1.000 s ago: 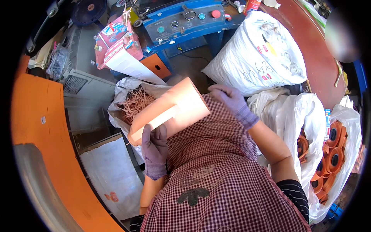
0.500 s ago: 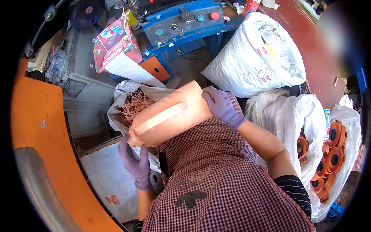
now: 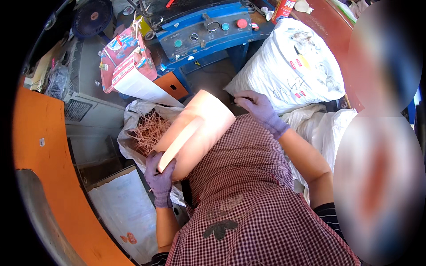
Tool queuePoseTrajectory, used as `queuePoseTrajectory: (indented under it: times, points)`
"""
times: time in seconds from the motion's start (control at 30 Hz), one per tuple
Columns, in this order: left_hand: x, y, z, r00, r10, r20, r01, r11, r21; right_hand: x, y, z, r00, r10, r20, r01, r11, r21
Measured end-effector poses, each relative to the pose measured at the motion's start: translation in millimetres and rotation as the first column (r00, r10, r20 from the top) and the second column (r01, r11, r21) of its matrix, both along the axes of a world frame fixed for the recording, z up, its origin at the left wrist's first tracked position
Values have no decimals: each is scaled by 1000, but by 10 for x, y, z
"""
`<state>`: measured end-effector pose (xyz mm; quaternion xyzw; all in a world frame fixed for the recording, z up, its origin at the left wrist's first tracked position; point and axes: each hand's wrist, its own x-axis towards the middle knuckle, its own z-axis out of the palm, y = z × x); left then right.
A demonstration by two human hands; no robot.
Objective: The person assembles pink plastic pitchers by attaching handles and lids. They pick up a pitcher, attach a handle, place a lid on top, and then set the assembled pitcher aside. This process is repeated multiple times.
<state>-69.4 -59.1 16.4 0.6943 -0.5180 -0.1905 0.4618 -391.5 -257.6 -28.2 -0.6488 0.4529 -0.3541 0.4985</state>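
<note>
Head view, peach bottle, lower end in left grip

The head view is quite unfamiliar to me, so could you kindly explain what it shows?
There is no robot here: these are a person's own two hands, in purple gloves. A wide fisheye camera worn on the head looks down, which is why straight edges bend.

The left hand holds the near end of a peach-coloured container. The right hand holds nothing and is close to its far end.

Below is a checked apron. Around it are a white bag of peach shreds, a stuffed white sack and a blue control panel with buttons. Blurred patches hide the right side.
</note>
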Motion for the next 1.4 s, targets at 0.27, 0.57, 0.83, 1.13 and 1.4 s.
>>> queuePoseTrajectory:
  times: [0.27, 0.57, 0.83, 1.13, 1.4]
  points:
    - [-21, 26, 29, 988, -92, 124, 97, 995, -29, 502, -9, 285, 982, 111, -154, -84, 981, 173]
    - [-44, -19, 12, 980, -152, 125, 162, 984, -77, 580, -103, 141, 965, -166, -202, 224, 923, 312]
    - [52, -30, -36, 991, -88, 104, 98, 990, -98, 106, -507, 75, 991, -124, -45, 131, 967, 220]
    - [124, -47, 42, 988, -36, 151, 62, 983, -171, 1901, -941, 1166, 933, 109, -343, -355, 428, -831]
    - [106, 5, 26, 990, -94, 106, 109, 982, -152, 3086, -1195, 1074, 793, -128, -595, -562, 224, -797]
